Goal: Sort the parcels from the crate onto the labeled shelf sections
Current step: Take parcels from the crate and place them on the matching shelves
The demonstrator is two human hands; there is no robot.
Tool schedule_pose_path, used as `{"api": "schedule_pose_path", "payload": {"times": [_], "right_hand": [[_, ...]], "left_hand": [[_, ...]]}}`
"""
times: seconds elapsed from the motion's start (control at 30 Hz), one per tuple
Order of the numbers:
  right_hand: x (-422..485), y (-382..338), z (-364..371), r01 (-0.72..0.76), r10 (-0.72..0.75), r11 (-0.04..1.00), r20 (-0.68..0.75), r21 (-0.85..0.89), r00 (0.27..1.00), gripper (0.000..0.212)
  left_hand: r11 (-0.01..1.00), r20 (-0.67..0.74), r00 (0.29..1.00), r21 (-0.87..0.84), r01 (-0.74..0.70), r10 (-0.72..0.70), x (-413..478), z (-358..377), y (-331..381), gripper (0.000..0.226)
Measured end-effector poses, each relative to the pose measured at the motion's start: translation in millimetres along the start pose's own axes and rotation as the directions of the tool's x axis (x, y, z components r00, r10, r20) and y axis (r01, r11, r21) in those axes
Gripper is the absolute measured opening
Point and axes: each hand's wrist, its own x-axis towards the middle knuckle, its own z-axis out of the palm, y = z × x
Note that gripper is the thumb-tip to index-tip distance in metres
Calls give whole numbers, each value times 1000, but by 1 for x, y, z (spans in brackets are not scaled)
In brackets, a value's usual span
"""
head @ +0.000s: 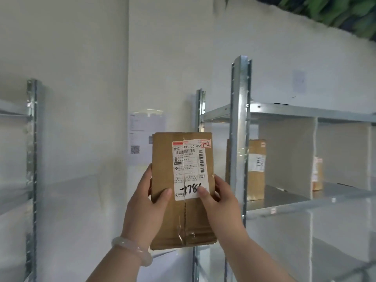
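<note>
A brown cardboard parcel (162,159) stands upright in front of me, its white shipping label facing me with a handwritten number and a red-marked corner. My left hand (145,202) grips its left edge, thumb across the front. My right hand (218,200) grips the right edge, thumb on the label. The metal shelf (284,202) stands to the right of the parcel, split by white dividers. One brown parcel (256,169) stands in its left section and another (317,174) shows past a divider.
A grey shelf upright (239,129) rises just right of the held parcel. A second rack's upright (31,159) stands at the far left. A paper notice with a QR code (142,137) hangs on the white wall behind. Green leaves (335,11) show at top right.
</note>
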Motion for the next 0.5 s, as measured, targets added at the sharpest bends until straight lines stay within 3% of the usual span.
{"api": "schedule_pose_path", "payload": {"times": [0.3, 0.5], "right_hand": [[-39, -28, -60, 17, -34, 997, -222, -78, 975, 33], [-65, -38, -98, -13, -45, 986, -337, -166, 940, 37]], "left_hand": [[990, 164, 980, -103, -93, 109, -26, 32, 47, 68], [978, 265, 956, -196, -73, 124, -41, 65, 58, 71]]}}
